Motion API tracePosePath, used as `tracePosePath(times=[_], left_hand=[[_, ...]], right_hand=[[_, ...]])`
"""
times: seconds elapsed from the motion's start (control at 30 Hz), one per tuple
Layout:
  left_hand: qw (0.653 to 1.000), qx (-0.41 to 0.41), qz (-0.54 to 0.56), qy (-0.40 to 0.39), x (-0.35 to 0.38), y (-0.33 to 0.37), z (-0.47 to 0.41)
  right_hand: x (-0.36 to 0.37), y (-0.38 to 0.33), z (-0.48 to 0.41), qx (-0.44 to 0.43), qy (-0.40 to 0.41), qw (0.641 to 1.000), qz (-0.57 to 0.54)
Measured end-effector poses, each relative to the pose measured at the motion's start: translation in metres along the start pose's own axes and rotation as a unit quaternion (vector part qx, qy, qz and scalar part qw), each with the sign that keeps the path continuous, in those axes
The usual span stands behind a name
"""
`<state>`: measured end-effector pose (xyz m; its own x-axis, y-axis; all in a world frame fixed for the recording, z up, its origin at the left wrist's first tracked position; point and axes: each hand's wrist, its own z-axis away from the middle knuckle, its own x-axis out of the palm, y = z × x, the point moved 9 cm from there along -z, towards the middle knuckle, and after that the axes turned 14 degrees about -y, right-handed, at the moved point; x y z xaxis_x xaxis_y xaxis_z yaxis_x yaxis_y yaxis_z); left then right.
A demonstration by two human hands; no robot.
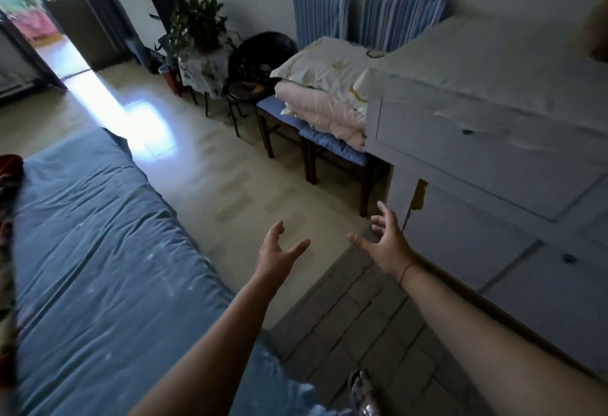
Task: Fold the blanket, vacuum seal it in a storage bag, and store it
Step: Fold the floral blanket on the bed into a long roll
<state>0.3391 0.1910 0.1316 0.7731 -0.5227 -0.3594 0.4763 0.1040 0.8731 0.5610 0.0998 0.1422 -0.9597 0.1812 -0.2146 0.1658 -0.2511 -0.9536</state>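
Open floor (210,165) between bed (98,251) and cabinet (493,159); chairs (329,145) along the wall.

We see a bed (98,251) under a creased blue sheet, with a red patterned blanket (7,218) lying along its left edge. Across the tiled floor (210,168), two blue-cushioned chairs (339,149) carry a folded pink quilt (324,112), and a white printed pillow (325,63) lies on top of it.

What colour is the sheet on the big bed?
Blue. The wrinkled blue fabric bed sheet shows best in the head view, on the left.
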Motion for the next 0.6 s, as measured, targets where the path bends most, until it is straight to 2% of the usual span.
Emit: tracePosePath(times=[0.27,0.6], left_hand=[[0.998,-0.004,0.030,0.052,-0.059,0.054,-0.143],[0.986,-0.028,0.084,0.141,-0.167,0.057,-0.303]], right_hand=[[-0.012,-0.056,-0.177,0.001,-0.043,0.999,0.001],[0.041,-0.112,-0.405,-0.035,-0.153,0.987,0.034]])
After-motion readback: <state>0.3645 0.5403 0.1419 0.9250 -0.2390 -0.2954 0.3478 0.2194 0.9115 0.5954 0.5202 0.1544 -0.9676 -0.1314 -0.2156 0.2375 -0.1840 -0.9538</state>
